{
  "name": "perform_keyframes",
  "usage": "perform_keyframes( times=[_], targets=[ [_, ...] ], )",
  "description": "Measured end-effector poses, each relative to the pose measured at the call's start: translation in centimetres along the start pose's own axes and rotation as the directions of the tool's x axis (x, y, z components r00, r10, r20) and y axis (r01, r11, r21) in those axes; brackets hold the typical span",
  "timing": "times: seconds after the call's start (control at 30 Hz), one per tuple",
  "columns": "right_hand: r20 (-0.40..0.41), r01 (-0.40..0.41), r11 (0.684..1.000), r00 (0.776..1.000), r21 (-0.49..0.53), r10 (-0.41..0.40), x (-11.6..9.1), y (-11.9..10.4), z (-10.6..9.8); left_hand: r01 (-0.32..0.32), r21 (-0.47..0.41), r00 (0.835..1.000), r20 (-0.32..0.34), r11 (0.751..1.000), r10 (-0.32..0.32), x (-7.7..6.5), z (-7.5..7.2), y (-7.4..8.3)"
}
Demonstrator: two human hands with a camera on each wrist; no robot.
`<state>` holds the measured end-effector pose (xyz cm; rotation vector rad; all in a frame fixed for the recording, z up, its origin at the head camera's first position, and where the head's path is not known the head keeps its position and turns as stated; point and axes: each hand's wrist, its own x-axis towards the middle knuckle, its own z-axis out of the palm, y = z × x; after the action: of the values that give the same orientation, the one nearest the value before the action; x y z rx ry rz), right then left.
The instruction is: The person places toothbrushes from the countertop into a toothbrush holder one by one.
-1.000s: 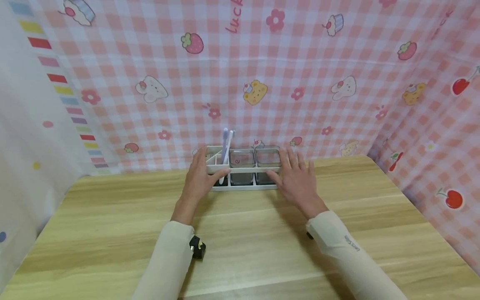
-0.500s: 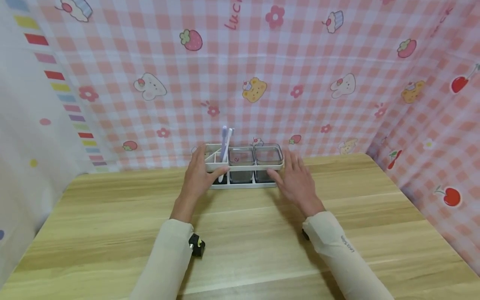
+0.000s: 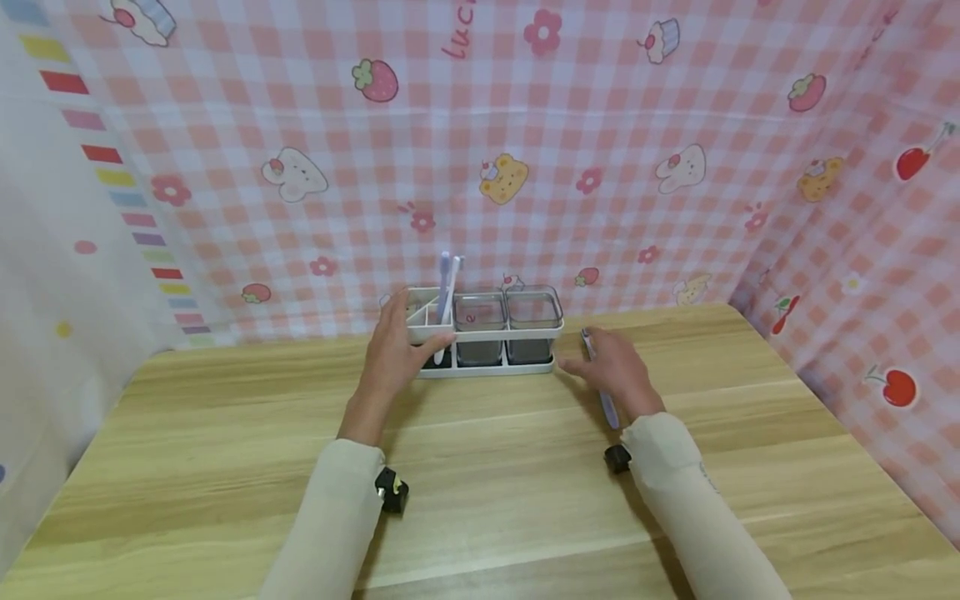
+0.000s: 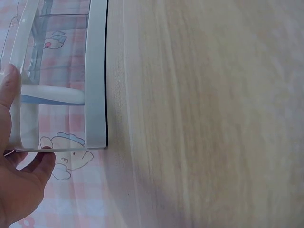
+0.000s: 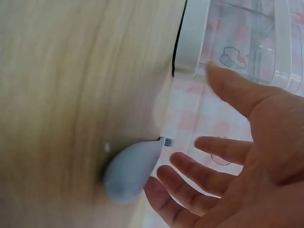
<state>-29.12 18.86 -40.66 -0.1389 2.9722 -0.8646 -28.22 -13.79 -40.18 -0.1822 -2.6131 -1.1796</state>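
A white rack (image 3: 487, 337) with clear cups stands at the back of the table. Two toothbrushes (image 3: 447, 292), one purple and one white, lean upright in its left compartment. My left hand (image 3: 390, 354) grips the rack's left end, thumb on the front rail and fingers round the side. Just off the rack's right end is my right hand (image 3: 617, 367), fingers spread and holding nothing. Beneath and beside it, another toothbrush (image 3: 609, 410) with a grey-purple handle lies on the table; in the right wrist view its handle (image 5: 130, 173) is near the fingertips, apart from the thumb.
Two clear cups (image 3: 532, 310) sit side by side in the rack's middle and right places. A pink checked cloth (image 3: 480, 125) hangs directly behind the rack. The wooden table (image 3: 480, 483) reaches forward beneath both arms.
My right hand has drawn away from the rack's right end, moving right and slightly down. The toothbrush on the table now shows beside it. The left hand keeps its hold on the rack.
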Motion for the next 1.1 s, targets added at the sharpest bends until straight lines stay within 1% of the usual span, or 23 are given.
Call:
perform_keyframes(
  times=[0.07,0.17,0.37,0.57,0.67,0.73,0.83,0.9,0.97,1.03,1.1],
  targets=[
    [0.025,-0.017,1.000,1.000,0.025,0.016,0.1,0.4,0.0,0.004,0.002,1.000,0.002,1.000,-0.004,0.0,0.0,-0.1],
    [0.039,-0.029,0.998,0.999,0.057,0.027,0.2,0.8,0.0,0.009,0.001,1.000,0.005,1.000,-0.009,0.0,0.0,-0.1],
    [0.026,-0.057,0.993,0.998,0.102,0.055,0.8,1.5,-0.4,-0.001,0.005,1.000,0.003,1.000,0.001,0.0,-0.1,-0.1],
    [-0.020,-0.072,0.994,0.997,0.082,0.074,1.4,2.0,-0.4,-0.006,-0.010,1.000,-0.001,1.000,0.006,0.0,-0.1,0.0],
    [-0.038,-0.104,0.988,0.993,0.115,0.109,1.4,2.1,-0.5,-0.011,-0.016,1.000,-0.001,1.000,0.011,0.1,0.0,0.0],
    [-0.039,-0.130,0.979,0.990,0.156,0.138,1.2,2.3,-0.5,-0.009,-0.015,1.000,0.001,1.000,0.009,0.1,0.1,0.0],
    [-0.037,-0.165,0.953,0.983,0.255,0.180,1.1,2.5,-0.4,-0.002,-0.014,1.000,0.003,1.000,0.002,0.0,0.1,0.0],
    [-0.029,-0.185,0.920,0.978,0.346,0.207,1.1,2.7,-0.4,-0.001,-0.014,1.000,0.004,1.000,0.001,0.0,0.1,0.0],
    [-0.018,-0.198,0.875,0.973,0.442,0.229,1.2,3.0,-0.3,-0.006,-0.014,1.000,0.001,1.000,0.006,0.0,0.1,-0.1],
    [-0.007,-0.208,0.822,0.969,0.530,0.249,1.3,3.1,-0.2,-0.006,-0.013,1.000,-0.003,1.000,0.006,0.0,0.1,-0.1],
    [0.003,-0.217,0.776,0.964,0.593,0.267,1.4,3.2,-0.1,-0.006,-0.015,1.000,-0.005,1.000,0.006,0.0,0.1,-0.1]
  ],
)
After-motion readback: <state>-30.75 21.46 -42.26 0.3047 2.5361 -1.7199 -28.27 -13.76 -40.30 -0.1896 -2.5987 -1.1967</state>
